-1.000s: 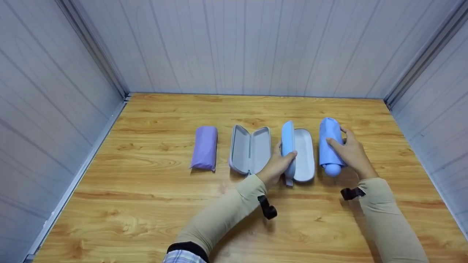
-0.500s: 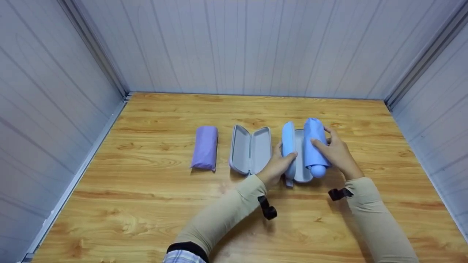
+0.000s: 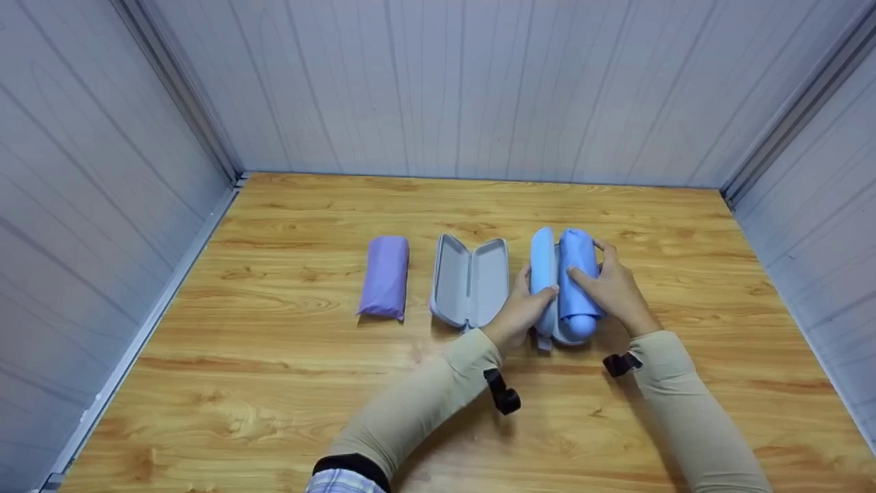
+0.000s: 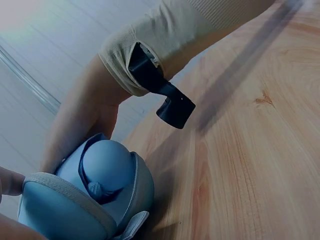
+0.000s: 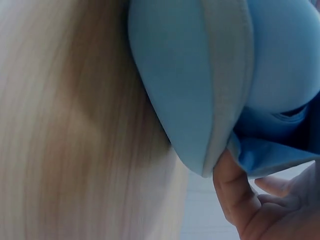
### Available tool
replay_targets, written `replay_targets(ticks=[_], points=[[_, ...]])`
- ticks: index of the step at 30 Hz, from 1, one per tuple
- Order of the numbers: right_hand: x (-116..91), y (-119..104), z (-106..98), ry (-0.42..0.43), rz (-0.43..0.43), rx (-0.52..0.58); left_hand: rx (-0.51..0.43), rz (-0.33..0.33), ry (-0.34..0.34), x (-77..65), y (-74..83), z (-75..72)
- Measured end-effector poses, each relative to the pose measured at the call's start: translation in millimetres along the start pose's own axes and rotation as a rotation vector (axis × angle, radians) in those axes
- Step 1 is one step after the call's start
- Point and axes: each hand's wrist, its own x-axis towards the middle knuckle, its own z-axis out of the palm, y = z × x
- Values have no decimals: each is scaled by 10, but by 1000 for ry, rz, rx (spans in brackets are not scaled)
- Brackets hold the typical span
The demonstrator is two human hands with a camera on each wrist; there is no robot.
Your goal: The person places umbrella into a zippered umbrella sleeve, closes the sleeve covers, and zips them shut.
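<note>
A folded blue umbrella (image 3: pixel 579 274) with a round ball-like handle end lies over the right half of a blue zip case (image 3: pixel 543 260) that is spread open. My right hand (image 3: pixel 616 291) grips the umbrella from its right side, thumb on top. With my left hand (image 3: pixel 517 313) I hold the raised left half of the case, thumb on its edge. The left wrist view shows the umbrella's handle end (image 4: pixel 109 167) inside the case's rim. Up close in the right wrist view, my right fingers (image 5: pixel 235 187) are at the case edge beside the umbrella cloth (image 5: pixel 272 150).
Left of the blue case, a second zip case (image 3: pixel 489 281) with a grey lining lies open. Farther left rests a folded purple umbrella (image 3: pixel 383 277). The wooden table (image 3: pixel 239 383) is bounded by pale panel walls (image 3: pixel 438 89) at the back and sides.
My right hand has carried the blue umbrella leftward from beside the blue case to over its right half. My left hand stays on the case's left half.
</note>
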Motion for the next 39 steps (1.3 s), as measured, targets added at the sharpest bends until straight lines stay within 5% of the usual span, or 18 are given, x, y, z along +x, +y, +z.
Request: replay_targets(ticks=[25,32,39], points=[[93,82,102,-10,-91,-186,39,38,-7,-39,42,61],[57,129,-25,-60,-67,-114,44,41,2,-40,35,63],[2,191,-148,-193,-34,95,63,45,1,-43,25,71]])
